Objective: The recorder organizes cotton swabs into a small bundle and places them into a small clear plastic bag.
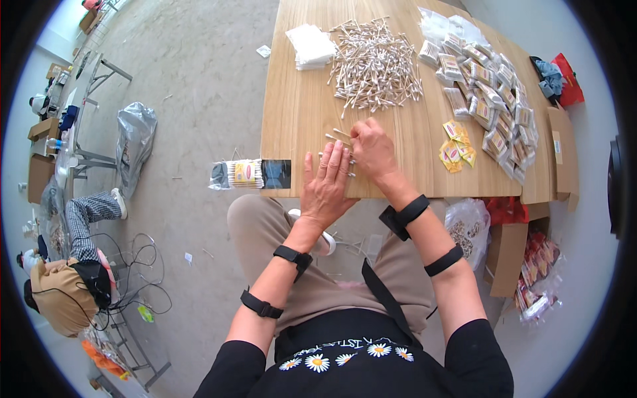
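My left hand (pixel 325 182) lies flat near the front edge of the wooden table (pixel 292 126), fingers stretched out over a few cotton swabs whose white tips show beside them. Just to its right, my right hand (pixel 373 151) is closed, its fingertips pinching cotton swabs (pixel 341 133) that stick out to the left. What lies under both palms is hidden. Beyond the hands is a big loose heap of cotton swabs (pixel 375 63). Small yellow cards (pixel 456 144) lie to the right of my right hand.
White plastic sleeves (pixel 310 46) are stacked left of the heap. Many filled swab packs (pixel 488 93) pile up on the right. A swab pack (pixel 244 174) overhangs the left front corner beside black tape (pixel 276 174). A cardboard box (pixel 507 259) stands below right. Another person (pixel 70 292) sits far left.
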`<state>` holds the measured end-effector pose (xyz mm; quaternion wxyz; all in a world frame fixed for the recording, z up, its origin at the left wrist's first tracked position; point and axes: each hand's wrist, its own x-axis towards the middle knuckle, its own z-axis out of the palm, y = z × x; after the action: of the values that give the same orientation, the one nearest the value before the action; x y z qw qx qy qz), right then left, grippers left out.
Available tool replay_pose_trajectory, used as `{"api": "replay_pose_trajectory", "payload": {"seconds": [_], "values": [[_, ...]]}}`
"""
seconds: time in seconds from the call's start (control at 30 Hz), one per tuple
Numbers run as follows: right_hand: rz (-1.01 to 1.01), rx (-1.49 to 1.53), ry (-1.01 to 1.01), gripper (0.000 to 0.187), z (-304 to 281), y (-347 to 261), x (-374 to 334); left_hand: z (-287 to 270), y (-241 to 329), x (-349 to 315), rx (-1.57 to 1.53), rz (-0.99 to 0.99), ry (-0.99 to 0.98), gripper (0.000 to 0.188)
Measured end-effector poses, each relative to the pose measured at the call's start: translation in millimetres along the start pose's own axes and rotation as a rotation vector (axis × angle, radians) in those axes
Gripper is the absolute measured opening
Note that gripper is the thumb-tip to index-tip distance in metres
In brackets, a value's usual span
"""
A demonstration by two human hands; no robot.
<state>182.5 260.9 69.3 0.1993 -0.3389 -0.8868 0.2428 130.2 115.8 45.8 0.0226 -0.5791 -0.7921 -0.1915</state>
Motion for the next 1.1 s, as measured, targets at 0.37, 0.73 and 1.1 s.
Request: {"api": "replay_pose_trajectory", "payload": {"seconds": [0.37,0.73,1.1], "values": [[-0.116,-0.150,0.096,0.016,19,-13,24,4,3,0,0.016,-0.007,-0.014,0.110],[-0.021,-0.107,0.066,0.015,-2,3,2,0,1,0,0.031,-0.017,-0.016,0.109],[-0.101,-0.097,0.040,0.010,9,6,-8,-1,0,0,0.018,-0.012,-0.027,0.113]]}}
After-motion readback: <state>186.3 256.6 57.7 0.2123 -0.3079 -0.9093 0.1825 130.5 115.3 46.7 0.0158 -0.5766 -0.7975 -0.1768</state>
